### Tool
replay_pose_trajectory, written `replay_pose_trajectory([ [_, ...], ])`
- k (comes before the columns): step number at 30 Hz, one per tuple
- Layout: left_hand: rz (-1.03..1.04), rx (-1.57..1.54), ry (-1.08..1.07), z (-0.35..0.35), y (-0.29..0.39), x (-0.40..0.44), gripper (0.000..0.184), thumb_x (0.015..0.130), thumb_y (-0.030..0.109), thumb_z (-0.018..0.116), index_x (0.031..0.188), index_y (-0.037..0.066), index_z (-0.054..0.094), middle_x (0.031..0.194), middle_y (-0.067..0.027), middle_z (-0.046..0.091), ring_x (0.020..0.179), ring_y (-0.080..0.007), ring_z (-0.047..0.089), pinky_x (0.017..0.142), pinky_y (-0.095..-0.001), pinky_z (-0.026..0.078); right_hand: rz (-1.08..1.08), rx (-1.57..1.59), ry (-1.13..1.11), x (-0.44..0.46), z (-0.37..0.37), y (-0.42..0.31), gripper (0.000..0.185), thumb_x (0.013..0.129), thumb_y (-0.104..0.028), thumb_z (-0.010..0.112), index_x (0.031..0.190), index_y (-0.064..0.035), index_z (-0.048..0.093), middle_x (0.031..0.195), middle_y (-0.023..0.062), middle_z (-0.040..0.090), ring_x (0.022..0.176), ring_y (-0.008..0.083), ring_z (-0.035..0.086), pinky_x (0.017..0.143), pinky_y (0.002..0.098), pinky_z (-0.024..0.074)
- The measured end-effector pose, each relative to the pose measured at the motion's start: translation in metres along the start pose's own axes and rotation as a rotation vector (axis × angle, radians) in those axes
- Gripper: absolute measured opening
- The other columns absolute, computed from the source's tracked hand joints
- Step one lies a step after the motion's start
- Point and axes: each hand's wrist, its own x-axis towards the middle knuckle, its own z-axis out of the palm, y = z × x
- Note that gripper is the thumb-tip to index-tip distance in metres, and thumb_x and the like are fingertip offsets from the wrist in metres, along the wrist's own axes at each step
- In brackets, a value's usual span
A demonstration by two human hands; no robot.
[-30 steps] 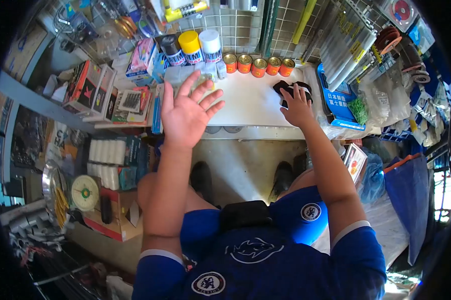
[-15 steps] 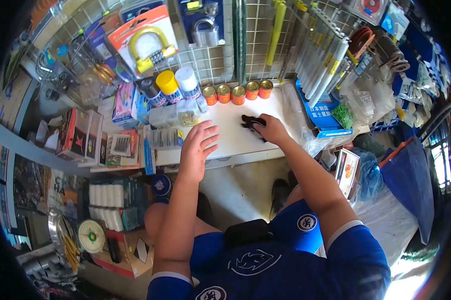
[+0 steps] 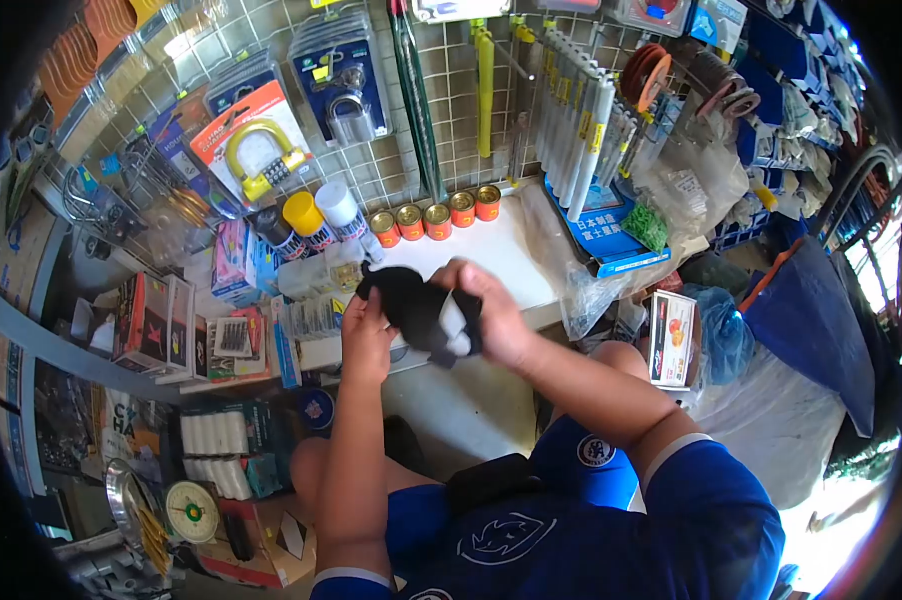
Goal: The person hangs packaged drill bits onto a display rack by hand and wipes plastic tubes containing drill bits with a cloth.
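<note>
A black cloth item (image 3: pixel 411 305) with a light grey patch hangs between my hands, above the front edge of the white tabletop (image 3: pixel 516 250). My left hand (image 3: pixel 367 335) pinches its left end, thumb up. Its right end is gripped by my right hand (image 3: pixel 486 310), which is slightly blurred. Behind the cloth, several small orange tins (image 3: pixel 438 222) stand in a row at the back of the tabletop. Spray cans with black, yellow (image 3: pixel 306 217) and white caps stand to their left.
Clear plastic boxes (image 3: pixel 316 310) lie left of my left hand. A blue tray (image 3: pixel 611 235) with a green bundle sits at the right. Packaged locks (image 3: pixel 256 150) and tubes hang on the wire grid. A dial scale (image 3: pixel 192 510) stands low at the left.
My right hand has lifted the black cloth off the tabletop and brought it left. My left hand has closed on its other end. The view has shifted, showing more of the grid.
</note>
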Motion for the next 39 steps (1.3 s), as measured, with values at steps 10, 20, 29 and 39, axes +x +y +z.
replay_pose_trajectory([
  [10, -0.258, -0.140, 0.292, -0.048, -0.073, 0.044, 0.056, 0.095, 0.060, 0.048, 0.135, 0.020, 0.051, 0.137, -0.0033, 0.045, 0.116, -0.0280, 0.045, 0.102, -0.0461, 0.036, -0.650, -0.986, -0.519, -0.128, 0.111, 0.077, 0.041, 0.077, -0.036, 0.074, 0.108, -0.0156, 0.058, 0.108, 0.0095, 0.052, 0.102, 0.0296, 0.051, 0.084, 0.0430, 0.0421],
  [20, -0.247, -0.312, 0.410, -0.043, -0.042, 0.036, 0.035, 0.094, 0.057, 0.052, 0.101, 0.023, 0.059, 0.095, 0.0049, 0.055, 0.085, -0.0153, 0.049, 0.084, -0.0364, 0.042, -0.660, -1.200, -0.367, -0.067, 0.083, 0.100, 0.039, 0.069, -0.027, 0.073, 0.103, -0.0133, 0.062, 0.095, 0.0072, 0.054, 0.095, 0.0292, 0.055, 0.076, 0.0421, 0.0462],
  [29, -0.170, -0.363, 0.768, -0.089, -0.074, 0.049, 0.027, 0.097, 0.045, 0.047, 0.104, 0.021, 0.058, 0.103, 0.0033, 0.058, 0.095, -0.0148, 0.052, 0.087, -0.0370, 0.041, -0.150, -1.293, 0.008, -0.069, 0.105, 0.092, 0.037, 0.083, -0.029, 0.071, 0.104, -0.0006, 0.062, 0.118, 0.0187, 0.053, 0.110, 0.0361, 0.051, 0.089, 0.0476, 0.0470],
  [39, -0.119, -0.361, 0.874, -0.106, -0.082, 0.056, 0.027, 0.097, 0.040, 0.044, 0.108, 0.019, 0.057, 0.109, 0.0026, 0.058, 0.100, -0.0144, 0.053, 0.089, -0.0381, 0.040, -0.222, -0.931, -0.390, -0.118, 0.128, 0.046, 0.028, 0.081, -0.015, 0.068, 0.105, -0.0017, 0.062, 0.103, 0.0238, 0.059, 0.097, 0.0437, 0.060, 0.082, 0.0491, 0.0507],
])
